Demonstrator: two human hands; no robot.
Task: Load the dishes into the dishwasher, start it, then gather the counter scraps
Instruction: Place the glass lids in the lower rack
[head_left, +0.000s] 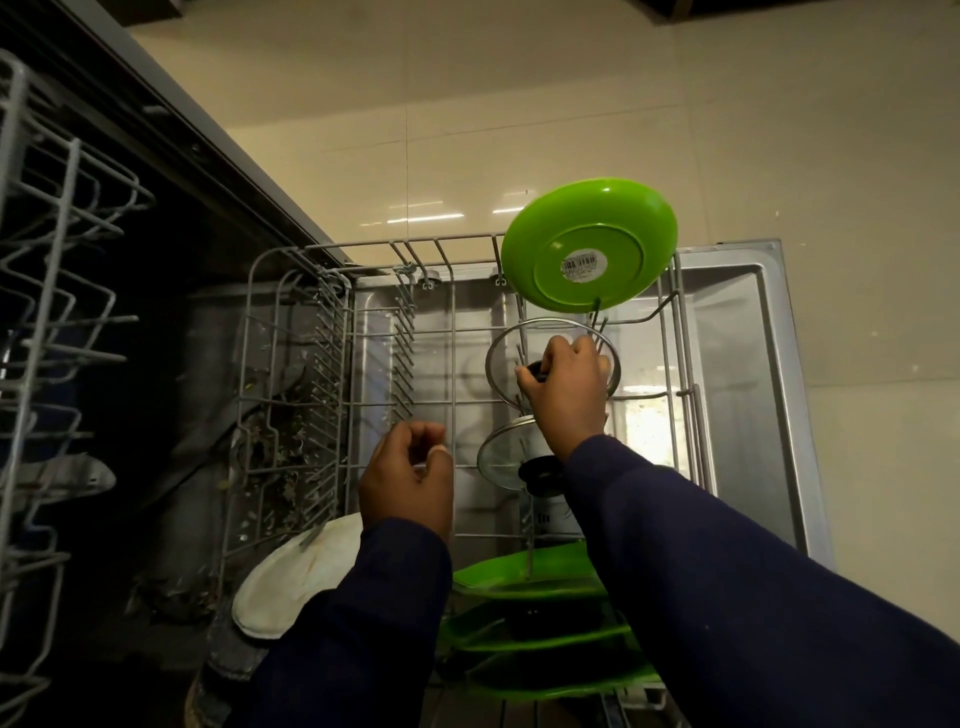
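Item: dishwasher (748, 332), door dropped open, tub dark at left. Lower rack (291, 332) (grey wire, drawn out over the door) carries the load; upper rack (57, 270) projects at far left. Green plate (589, 244), underside and barcode sticker facing the camera, stands on edge in the far right tines. Nearer green plates (524, 571), stacked on edge in the close rows, partly behind the sleeves. White plate (296, 577), near-left corner, leaning. Larger glass lid (498, 364), steel-rimmed, upright among the tines just below the far green plate; the right hand (566, 389) grips its dark knob, fingers curled round it. Smaller glass lid (501, 457), tilted, black knob toward the camera, sits just nearer than the first, beneath the right wrist. Left hand (408, 478), fingers curled in, holding nothing, hovers over the bare middle of the rack. Governing relation: the larger lid lies ahead and right of the body, its disc on edge and facing the person, its rim running roughly left to right between tine rows; the right hand is on it, the left well to its left. Judgement: seating this lid is the step in hand; loading looks well along, starting and scrap-gathering not yet begun.
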